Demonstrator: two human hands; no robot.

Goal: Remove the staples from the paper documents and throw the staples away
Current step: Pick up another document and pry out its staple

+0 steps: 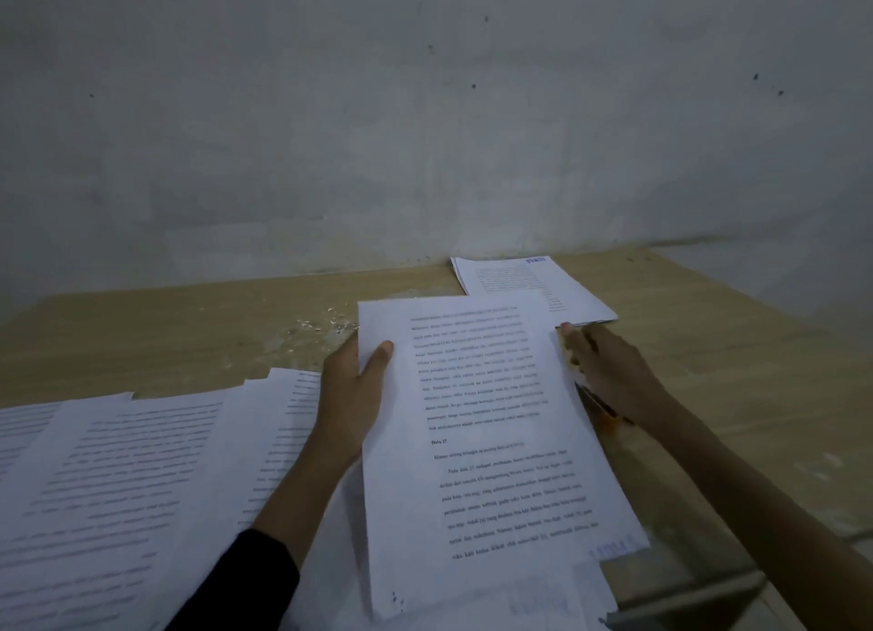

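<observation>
left hand [352, 394] pinches document [486, 441] at its left edge, thumb on top. right hand [609, 370] lies just right of document, over orange tool [607, 415]; grip cannot be told. staples [326, 325] lie left of document's top corner.

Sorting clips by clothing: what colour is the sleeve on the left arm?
Black. The sleeve shows best in the head view, near the bottom.

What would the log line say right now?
left hand: holds document | right hand: beside document, grip unclear | small bits: scattered on table
</observation>
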